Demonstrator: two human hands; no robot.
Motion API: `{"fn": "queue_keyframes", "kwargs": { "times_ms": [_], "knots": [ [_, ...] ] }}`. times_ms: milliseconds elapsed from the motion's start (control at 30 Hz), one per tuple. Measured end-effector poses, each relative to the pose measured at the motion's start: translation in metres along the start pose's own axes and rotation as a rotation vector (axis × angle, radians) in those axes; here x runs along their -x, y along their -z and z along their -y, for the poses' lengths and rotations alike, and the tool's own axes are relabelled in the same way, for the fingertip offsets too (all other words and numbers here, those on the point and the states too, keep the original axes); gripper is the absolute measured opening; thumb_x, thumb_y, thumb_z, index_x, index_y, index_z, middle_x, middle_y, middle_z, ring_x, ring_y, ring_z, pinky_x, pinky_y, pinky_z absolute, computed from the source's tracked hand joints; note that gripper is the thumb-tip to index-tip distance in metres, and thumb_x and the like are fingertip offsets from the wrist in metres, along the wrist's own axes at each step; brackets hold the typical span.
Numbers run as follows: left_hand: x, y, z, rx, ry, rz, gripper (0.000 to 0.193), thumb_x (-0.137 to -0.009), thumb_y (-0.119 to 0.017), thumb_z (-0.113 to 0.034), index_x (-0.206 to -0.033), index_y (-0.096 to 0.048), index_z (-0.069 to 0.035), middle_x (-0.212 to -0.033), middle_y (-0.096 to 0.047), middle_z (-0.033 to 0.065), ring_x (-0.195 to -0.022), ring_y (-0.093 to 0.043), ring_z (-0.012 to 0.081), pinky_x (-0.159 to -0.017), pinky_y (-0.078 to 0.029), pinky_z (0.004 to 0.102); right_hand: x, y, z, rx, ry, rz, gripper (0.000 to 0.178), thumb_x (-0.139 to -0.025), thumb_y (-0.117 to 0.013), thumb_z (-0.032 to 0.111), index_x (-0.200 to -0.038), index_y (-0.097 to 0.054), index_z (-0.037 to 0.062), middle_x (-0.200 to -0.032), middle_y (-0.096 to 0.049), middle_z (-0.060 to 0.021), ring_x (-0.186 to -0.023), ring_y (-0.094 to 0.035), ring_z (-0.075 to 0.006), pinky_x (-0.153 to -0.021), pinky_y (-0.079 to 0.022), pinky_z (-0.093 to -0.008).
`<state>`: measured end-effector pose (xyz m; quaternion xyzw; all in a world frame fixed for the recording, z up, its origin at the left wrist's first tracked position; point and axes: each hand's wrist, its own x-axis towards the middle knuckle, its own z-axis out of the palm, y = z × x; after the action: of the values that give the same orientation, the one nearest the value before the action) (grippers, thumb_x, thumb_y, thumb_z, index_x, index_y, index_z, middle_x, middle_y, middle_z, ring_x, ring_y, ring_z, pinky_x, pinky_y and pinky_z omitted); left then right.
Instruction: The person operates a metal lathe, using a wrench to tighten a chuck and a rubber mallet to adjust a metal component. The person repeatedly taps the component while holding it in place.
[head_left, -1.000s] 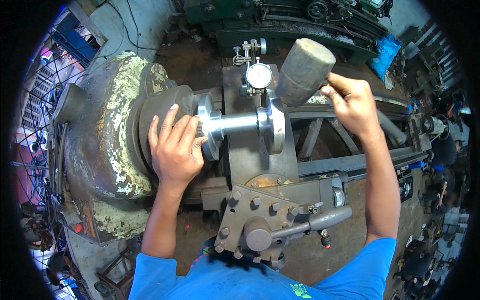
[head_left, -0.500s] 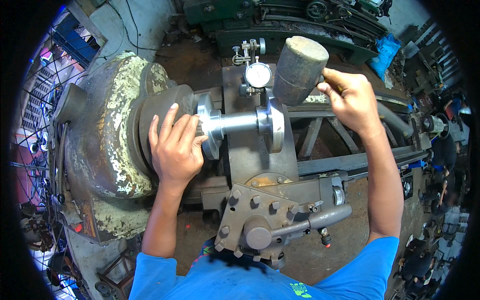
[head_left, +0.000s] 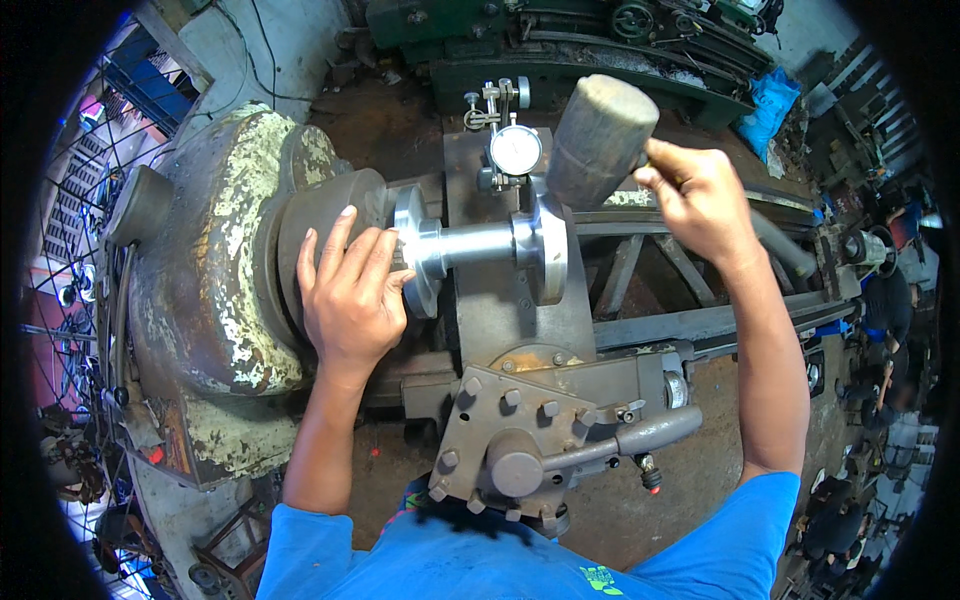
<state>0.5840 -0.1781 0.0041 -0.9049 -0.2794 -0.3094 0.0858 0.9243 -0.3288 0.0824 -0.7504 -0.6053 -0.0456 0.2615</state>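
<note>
My right hand (head_left: 703, 203) is closed round the handle of a large dark mallet (head_left: 598, 145). The slightly blurred mallet head is raised beside the right flange (head_left: 553, 250) of a shiny turned metal workpiece (head_left: 480, 243). Whether the two touch, I cannot tell. My left hand (head_left: 352, 298) lies with fingers spread on the lathe chuck (head_left: 335, 205), its fingertips near the workpiece's left flange (head_left: 425, 265). Just left of the mallet stands a dial indicator (head_left: 516, 150) on a jointed holder, close to the right flange. Its contact tip is hidden.
A tool post (head_left: 515, 465) with several bolts and a long lever (head_left: 660, 432) sits between me and the workpiece. The paint-chipped headstock (head_left: 200, 270) is at left; bed rails (head_left: 700, 322) run right. Behind are a green machine (head_left: 480, 75) and blue bag (head_left: 772, 105).
The mallet head has shifted very slightly and looks more blurred, with my right hand moving a little along with it. My left hand and the workpiece stay where they were.
</note>
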Motion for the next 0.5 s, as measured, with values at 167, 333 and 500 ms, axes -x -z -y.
{"fn": "queue_keyframes", "kwargs": {
  "times_ms": [167,333,500],
  "knots": [
    [0.001,0.001,0.000,-0.003,-0.001,0.003,0.038,-0.081,-0.077,-0.020,-0.118,-0.076,-0.009,-0.119,-0.073,0.0056,-0.136,-0.059,0.0299,-0.118,-0.035,0.0566,-0.001,0.020,-0.006,-0.071,0.056,-0.138,0.023,-0.092,-0.073,0.014,-0.113,-0.076,0.0054,-0.090,-0.076,-0.0183,-0.074,-0.073,-0.0307,-0.068,-0.056,-0.0371],
    [0.001,-0.001,0.000,-0.003,0.004,0.009,0.039,-0.081,-0.077,-0.020,-0.119,-0.075,-0.009,-0.119,-0.073,0.0055,-0.137,-0.058,0.0301,-0.118,-0.034,0.0565,-0.009,0.019,0.004,-0.332,0.058,-0.439,0.018,-0.093,-0.072,0.007,-0.109,-0.076,-0.0018,-0.082,-0.075,-0.0160,-0.068,-0.063,-0.0109,-0.066,-0.052,-0.0312],
    [0.001,-0.001,0.001,-0.008,-0.010,0.007,0.039,-0.082,-0.077,-0.020,-0.119,-0.075,-0.009,-0.119,-0.073,0.0057,-0.137,-0.058,0.0299,-0.119,-0.034,0.0565,-0.008,0.002,0.011,-0.178,-0.003,-0.135,0.025,-0.089,-0.073,0.006,-0.113,-0.077,0.0035,-0.083,-0.075,-0.0179,-0.069,-0.073,-0.0241,-0.067,-0.057,-0.0342]
  ]
}}
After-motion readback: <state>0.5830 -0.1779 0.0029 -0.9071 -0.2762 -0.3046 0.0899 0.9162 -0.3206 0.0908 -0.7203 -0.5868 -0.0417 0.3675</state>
